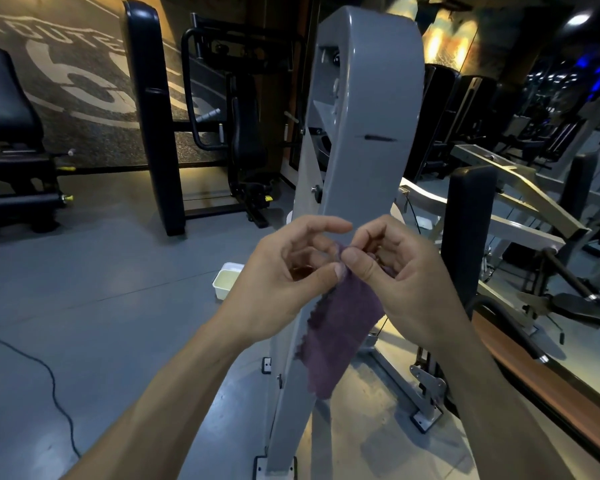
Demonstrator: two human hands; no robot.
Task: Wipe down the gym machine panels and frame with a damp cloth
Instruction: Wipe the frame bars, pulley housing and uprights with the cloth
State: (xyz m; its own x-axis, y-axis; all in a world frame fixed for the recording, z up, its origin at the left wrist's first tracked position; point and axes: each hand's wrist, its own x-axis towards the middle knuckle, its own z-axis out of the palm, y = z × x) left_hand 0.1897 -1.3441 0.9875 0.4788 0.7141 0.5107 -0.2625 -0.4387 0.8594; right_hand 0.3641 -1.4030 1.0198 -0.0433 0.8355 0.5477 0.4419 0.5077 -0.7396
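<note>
While seen from the left: one black padded seat (4, 109) at the far left, one thin cable (54, 386) on the grey floor (101, 271), one tall dark upright pad (156, 116), one black machine (243, 133) behind. Further right, one white tub (226, 279) with pale liquid, standing on the floor just beside the grey frame (361, 116). Then two hands, raised in front of this frame and hiding a part of it. Left hand (284, 282) pinching the top edge of one purple cloth (340, 337) with thumb and curled fingers; right hand (399, 282) pinching the same edge, thumbs nearly touching. Cloth hanging down between the wrists, before the frame. To the right, one dark pad (468, 230) and pale beams (520, 209).
</note>
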